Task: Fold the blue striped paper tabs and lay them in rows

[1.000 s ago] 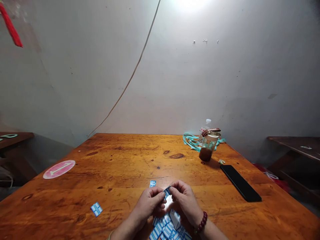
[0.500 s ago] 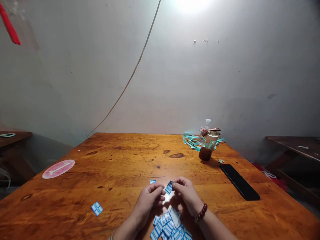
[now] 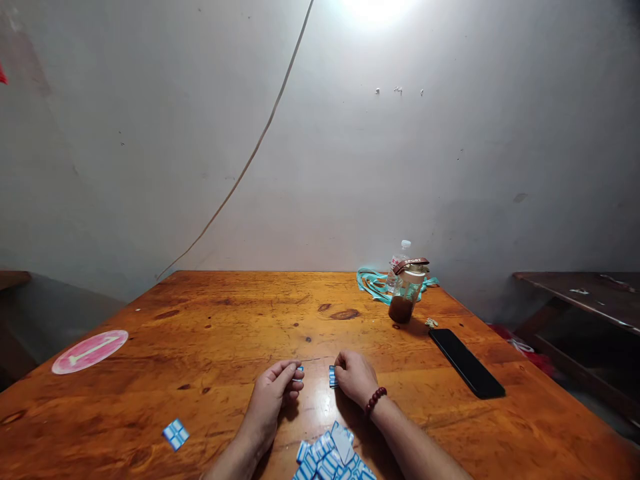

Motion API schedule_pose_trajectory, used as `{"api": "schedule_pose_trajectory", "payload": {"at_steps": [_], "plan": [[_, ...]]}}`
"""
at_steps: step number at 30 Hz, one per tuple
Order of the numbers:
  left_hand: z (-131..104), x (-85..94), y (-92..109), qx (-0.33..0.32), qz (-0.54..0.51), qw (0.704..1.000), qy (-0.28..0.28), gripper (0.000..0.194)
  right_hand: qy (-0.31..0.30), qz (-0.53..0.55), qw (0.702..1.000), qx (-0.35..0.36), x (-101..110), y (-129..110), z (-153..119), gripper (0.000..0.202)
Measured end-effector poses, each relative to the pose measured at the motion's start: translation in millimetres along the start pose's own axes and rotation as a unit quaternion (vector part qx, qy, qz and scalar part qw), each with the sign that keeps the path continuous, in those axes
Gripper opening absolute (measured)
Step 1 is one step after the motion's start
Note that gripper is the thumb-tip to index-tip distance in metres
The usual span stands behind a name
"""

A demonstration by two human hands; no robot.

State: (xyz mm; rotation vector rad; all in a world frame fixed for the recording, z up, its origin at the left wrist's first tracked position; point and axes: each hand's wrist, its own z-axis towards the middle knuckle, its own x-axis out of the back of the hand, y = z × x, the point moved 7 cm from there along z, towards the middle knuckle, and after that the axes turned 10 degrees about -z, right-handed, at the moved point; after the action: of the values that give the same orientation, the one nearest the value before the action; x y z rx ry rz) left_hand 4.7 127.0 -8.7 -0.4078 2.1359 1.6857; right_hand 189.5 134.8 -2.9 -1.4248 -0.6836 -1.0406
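Note:
Between the thumb and fingers of my left hand point(image 3: 273, 393) is a small blue-and-white piece point(image 3: 299, 373), mostly covered by the fingers. My right hand point(image 3: 356, 377), with a dark red bead bracelet at its wrist, pinches another blue-and-white striped piece point(image 3: 333, 377) low over the table. A gap separates the two hands. A heap of blue-and-white pieces point(image 3: 330, 457) lies nearer to me, below and between the hands, at the bottom edge of the view. Off to the left, a blue-and-white square point(image 3: 176, 435) lies flat on its own.
On the wooden table point(image 3: 240, 333) a black phone point(image 3: 467, 363) lies at the right. Behind it stand a glass bottle with brown liquid point(image 3: 403, 300) and a clear plastic bottle point(image 3: 393, 277), beside a turquoise strap point(image 3: 370, 283). A pink round sticker point(image 3: 90, 351) is at the left.
My hands have moved apart. The right one has lowered its piece toward the table. The left fingers now hold a piece, and the small one that lay behind them is gone from its place. The view has shifted slightly.

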Motion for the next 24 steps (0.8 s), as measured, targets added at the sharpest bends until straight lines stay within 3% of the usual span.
{"api": "schedule_pose_trajectory", "payload": {"at_steps": [16, 20, 24], "plan": [[-3, -4.2, 2, -0.010, 0.026, 1.000, -0.007, 0.027, 0.006, -0.034, 0.999, 0.007, -1, -3, -4, 0.016], [-7, -11.1, 4, -0.047, 0.101, 0.993, -0.026, 0.028, 0.001, -0.036, 0.999, 0.012, 0, -3, -5, 0.014], [-24, -34.8, -1, -0.082, 0.238, 0.962, -0.105, 0.024, -0.014, -0.032, 0.999, 0.021, -1, -3, -3, 0.018]]}}
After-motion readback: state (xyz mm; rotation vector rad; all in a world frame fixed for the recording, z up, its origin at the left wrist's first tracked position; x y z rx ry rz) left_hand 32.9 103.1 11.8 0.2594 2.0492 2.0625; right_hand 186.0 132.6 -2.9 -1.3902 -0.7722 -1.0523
